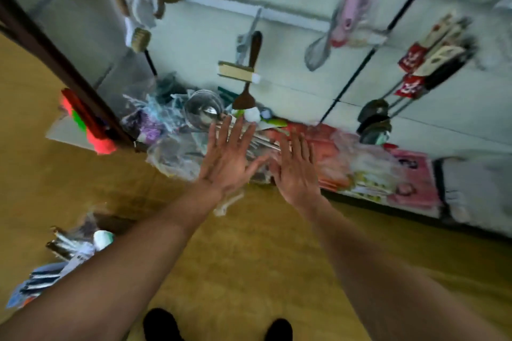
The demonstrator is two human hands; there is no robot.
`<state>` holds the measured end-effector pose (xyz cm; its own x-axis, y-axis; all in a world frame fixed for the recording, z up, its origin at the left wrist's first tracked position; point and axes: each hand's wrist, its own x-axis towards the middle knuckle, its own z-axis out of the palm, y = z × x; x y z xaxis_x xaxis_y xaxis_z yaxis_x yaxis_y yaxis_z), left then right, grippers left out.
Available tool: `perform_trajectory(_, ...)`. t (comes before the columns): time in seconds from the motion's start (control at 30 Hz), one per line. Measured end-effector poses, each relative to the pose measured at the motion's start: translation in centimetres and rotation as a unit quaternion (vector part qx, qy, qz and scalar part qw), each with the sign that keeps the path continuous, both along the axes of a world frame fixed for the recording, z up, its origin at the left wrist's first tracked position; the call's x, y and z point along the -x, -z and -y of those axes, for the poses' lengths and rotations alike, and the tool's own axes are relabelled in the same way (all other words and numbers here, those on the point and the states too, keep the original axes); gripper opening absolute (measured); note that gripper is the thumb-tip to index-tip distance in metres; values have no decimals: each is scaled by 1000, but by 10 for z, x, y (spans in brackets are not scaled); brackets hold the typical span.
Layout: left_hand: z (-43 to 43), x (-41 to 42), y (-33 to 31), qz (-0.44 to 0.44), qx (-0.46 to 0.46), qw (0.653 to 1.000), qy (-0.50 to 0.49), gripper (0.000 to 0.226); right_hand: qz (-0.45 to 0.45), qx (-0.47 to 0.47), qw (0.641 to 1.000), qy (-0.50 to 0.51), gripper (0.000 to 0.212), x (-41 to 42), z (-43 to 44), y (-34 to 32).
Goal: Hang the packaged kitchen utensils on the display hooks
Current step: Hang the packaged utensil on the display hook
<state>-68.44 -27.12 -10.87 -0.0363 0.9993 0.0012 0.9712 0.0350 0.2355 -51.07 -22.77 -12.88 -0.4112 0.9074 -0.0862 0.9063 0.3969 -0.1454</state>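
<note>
While both arms reach forward in the head view, the left hand and the right hand are spread flat, fingers straight and slightly fanned, backs up, gripping nothing; they hover side by side above the heap of packaged kitchen utensils lying on the floor at the foot of the display wall. That heap is crinkled clear plastic wrapping over shiny metal, with a round polished steel bowl-shaped piece at its far edge and thin metal handles whose long axis runs roughly from upper left to lower right under the fingertips, though motion blur leaves their exact shapes unclear. A second loose pile of wrapped items sits on the floor near the left forearm. On the pale, smooth wall panels a dark wooden spatula hangs upright, handle up and flat blade down, crossed by a pale-bristled brush; further right hang a grey metal ladle, a soft pink packaged piece and long packs with red labels tilted outward. Glossy pink printed cartons lean along the wall's base, and the yellowish floor looks like smooth wood-grain sheet
</note>
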Motion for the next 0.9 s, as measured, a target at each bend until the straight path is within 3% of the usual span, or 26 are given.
perform_trajectory(0.17, -44, -120, -36, 20, 4, 999, 41, 92, -5, -42, 998, 50, 68, -112, -36, -37)
perform_trajectory(0.3, -76, -197, -54, 78, 1, 996, 42, 79, -2, -45, 995, 86, 67, -181, -57, -52)
perform_trajectory(0.47, -129, -249, -58, 165, -16, 984, 59, 52, -111, -8, 978, 174, 64, -236, -90, -27)
perform_trajectory(0.63, -203, -262, -41, 295, 17, 955, 7, 66, -235, 101, 916, 309, 73, -252, -132, 6)
perform_trajectory(0.77, -272, -274, -46, 438, 12, 898, -42, 66, -319, 91, 881, 338, 63, -259, -193, 15)
perform_trajectory(0.9, -327, -280, -50, 515, 50, 856, -5, 57, -417, 83, 825, 372, 60, -251, -243, 18)
